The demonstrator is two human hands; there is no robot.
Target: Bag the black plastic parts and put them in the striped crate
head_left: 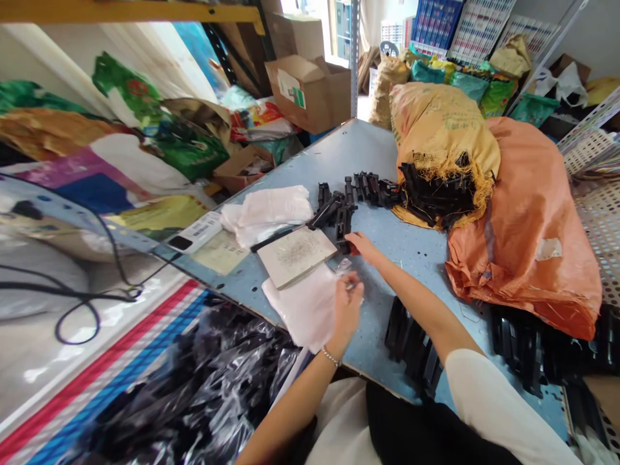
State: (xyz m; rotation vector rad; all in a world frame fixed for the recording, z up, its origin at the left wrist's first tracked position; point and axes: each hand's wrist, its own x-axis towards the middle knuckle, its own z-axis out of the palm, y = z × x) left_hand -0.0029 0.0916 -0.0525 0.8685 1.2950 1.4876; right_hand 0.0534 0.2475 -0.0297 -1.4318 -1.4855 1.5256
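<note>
Left hand point(347, 303): grip pinched shut on a small clear bag point(345, 266), held just above the white plastic sheets point(305, 310). Right hand point(361, 244): fingers reach to the black plastic parts point(339, 216), touching the nearest one; whether this grip has closed cannot be told. Both lie on the blue worktop point(416, 248), beside a grey flat board point(295, 255). Further parts spill from a yellow sack point(443, 129).

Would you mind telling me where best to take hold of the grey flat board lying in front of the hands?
Probably by the near right corner of the grey board, which lies flat and overhangs the white plastic bags. Come from the right, beside the right hand; black plastic parts crowd its far edge.
</note>
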